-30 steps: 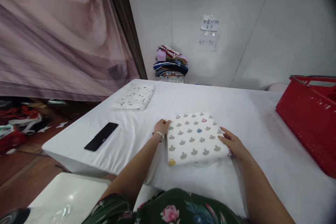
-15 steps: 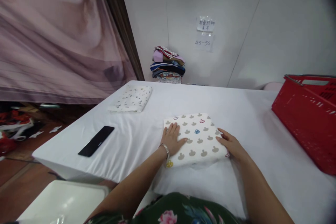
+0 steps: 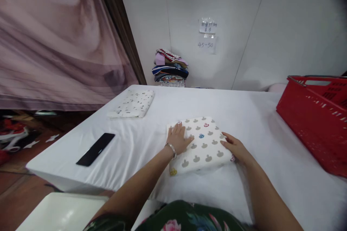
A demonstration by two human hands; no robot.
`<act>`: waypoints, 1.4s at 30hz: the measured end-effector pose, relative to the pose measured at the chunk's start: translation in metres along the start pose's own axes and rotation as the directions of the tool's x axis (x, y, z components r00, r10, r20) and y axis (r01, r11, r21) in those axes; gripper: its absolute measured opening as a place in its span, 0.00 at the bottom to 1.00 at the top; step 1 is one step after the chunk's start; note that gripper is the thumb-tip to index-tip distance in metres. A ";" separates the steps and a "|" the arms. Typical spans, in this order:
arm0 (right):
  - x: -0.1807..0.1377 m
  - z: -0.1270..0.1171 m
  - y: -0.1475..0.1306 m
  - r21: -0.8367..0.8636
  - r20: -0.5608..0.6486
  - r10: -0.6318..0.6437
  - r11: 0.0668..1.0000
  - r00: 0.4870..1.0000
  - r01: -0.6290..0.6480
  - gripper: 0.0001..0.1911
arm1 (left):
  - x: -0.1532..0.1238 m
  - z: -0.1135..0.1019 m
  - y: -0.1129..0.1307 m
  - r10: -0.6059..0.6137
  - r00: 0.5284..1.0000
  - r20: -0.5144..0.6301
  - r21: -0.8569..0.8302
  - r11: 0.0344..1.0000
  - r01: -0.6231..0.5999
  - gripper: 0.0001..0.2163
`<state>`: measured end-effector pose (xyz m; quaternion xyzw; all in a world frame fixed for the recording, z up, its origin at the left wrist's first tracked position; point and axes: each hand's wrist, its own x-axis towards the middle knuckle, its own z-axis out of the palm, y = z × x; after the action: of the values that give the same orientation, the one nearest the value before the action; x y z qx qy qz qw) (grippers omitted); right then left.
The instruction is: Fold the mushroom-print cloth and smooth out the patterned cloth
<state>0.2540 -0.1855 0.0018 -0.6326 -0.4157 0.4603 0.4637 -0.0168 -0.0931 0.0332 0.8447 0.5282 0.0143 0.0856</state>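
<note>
A folded white cloth (image 3: 200, 155) with grey, red, blue and yellow mushroom prints lies on the table in front of me. My left hand (image 3: 179, 140), with a bracelet at the wrist, rests flat on its left part, fingers spread. At the cloth's right edge is my right hand (image 3: 236, 148), its thumb over the border and its index finger stretched apart from it. The other right fingers are partly hidden. Farther left, a second folded white cloth (image 3: 134, 104) with small dark prints lies flat.
A black phone-like slab (image 3: 95, 149) lies on the white-covered table (image 3: 130, 140) at the left. On the right stands a red plastic basket (image 3: 309, 126). A stack of folded cloths (image 3: 170, 68) is against the wall. A white stool-like surface (image 3: 62, 211) sits low at the left.
The view has shifted slightly, so everything sits a little farther left. Both hands stay in nearly the same place on the cloth.
</note>
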 end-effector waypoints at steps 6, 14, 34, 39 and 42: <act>0.001 0.001 0.002 0.057 0.045 0.006 0.998 0.999 -0.009 0.33 | 0.023 0.013 -0.011 -0.050 0.999 -0.016 0.050 0.997 0.051 0.38; 0.000 0.003 -0.001 0.072 0.044 -0.015 0.997 0.999 0.012 0.31 | 0.025 0.010 -0.011 -0.050 0.999 0.021 0.078 0.996 0.048 0.39; -0.003 0.005 -0.006 0.086 0.059 -0.020 0.996 0.998 0.015 0.30 | 0.044 0.014 -0.009 -0.013 0.998 0.054 0.067 0.998 0.009 0.41; -0.005 0.004 -0.003 -0.027 -0.028 -0.011 1.000 1.000 0.010 0.32 | 0.043 0.012 -0.008 -0.012 0.998 0.055 0.057 0.998 0.009 0.40; -0.008 0.003 -0.012 -0.301 -0.138 -0.059 0.954 0.989 0.014 0.31 | 0.042 0.012 -0.007 -0.007 0.998 0.056 0.054 0.999 0.004 0.41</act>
<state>0.2479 -0.1897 0.0146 -0.7196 -0.4573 0.3361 0.4001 -0.0034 -0.0537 0.0173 0.8452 0.5283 -0.0238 0.0776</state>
